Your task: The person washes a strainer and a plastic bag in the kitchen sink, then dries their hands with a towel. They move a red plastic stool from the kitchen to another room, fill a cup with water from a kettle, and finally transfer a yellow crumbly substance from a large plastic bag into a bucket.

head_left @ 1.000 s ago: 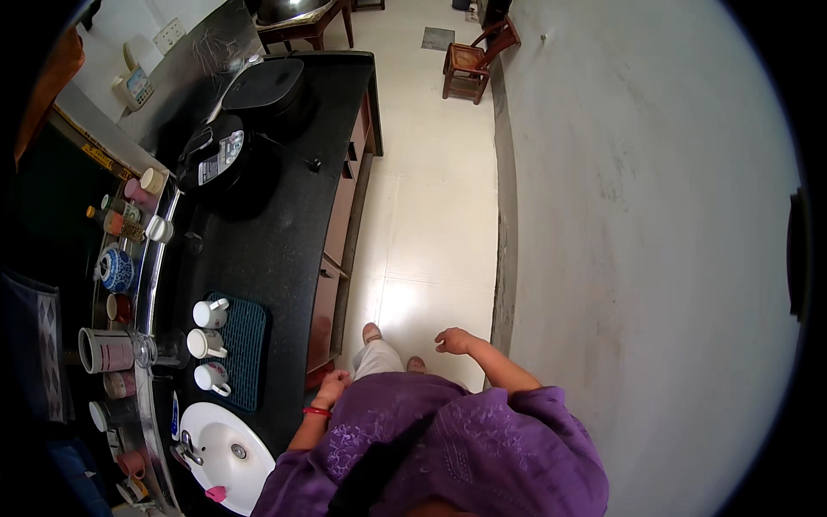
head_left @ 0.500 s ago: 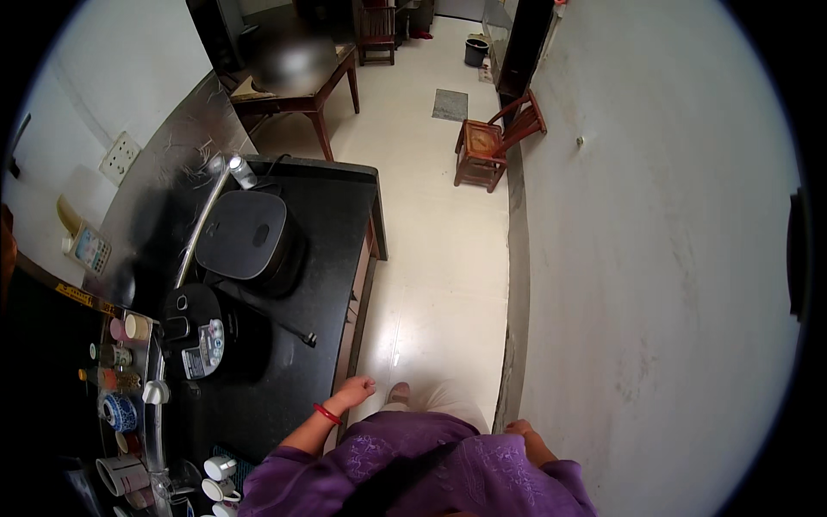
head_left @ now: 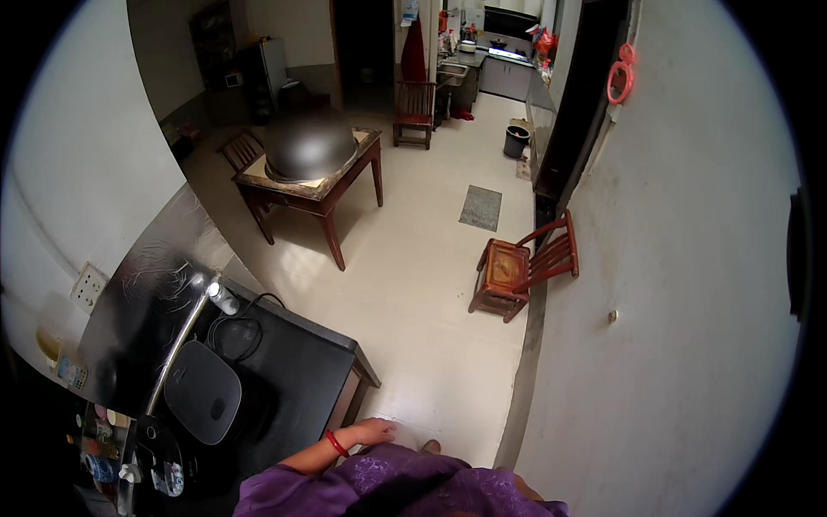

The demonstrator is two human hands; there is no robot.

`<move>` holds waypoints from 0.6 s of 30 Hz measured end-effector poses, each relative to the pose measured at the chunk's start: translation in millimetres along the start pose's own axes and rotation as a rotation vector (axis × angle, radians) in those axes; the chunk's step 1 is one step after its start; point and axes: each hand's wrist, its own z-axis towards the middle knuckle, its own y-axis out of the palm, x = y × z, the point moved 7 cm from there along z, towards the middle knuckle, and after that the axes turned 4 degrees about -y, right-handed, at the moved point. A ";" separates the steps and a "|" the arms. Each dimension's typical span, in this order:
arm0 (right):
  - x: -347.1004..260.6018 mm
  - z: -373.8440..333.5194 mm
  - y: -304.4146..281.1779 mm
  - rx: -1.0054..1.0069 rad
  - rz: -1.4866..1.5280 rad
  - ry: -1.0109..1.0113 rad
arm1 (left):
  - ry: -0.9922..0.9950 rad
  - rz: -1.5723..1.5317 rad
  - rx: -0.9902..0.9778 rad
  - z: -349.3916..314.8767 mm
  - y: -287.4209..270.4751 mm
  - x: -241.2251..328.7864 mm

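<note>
Since the earlier frames the view had lifted from the black counter surface toward the far room, so the white cups and the sink had dropped out of sight, and the wooden table bearing a large dark domed metal cover had come into view. At the bottom edge the left hand hung beside the purple patterned garment, a red band on its wrist; its fingers lay loosely curled and held nothing, near the front corner of the surface and apart from it. Of the right hand only a sliver of forearm showed at the lower edge, so I cannot tell how it was held. A bare toe showed on the pale tiled floor just past the garment. On the surface lay a dark rounded-lid cooker with a black coiled cord behind it, and a shiny metal rail ran along the wall side. Well apart on the floor stood a low red-brown wooden chair against the right wall, a grey mat beyond it, and a black bucket farther off. A red ring hung on the right wall
</note>
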 end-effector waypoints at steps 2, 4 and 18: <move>3.4 55.6 -98.0 0.085 -0.191 -0.057 | -0.034 -0.063 0.069 24.2 -42.6 -2.3; 6.5 106.3 -210.2 0.213 -0.038 0.003 | -0.048 -0.217 0.170 56.5 -80.3 -21.5; -1.9 259.8 -577.1 0.050 0.238 0.049 | -0.096 -0.222 0.292 309.6 -450.5 -47.0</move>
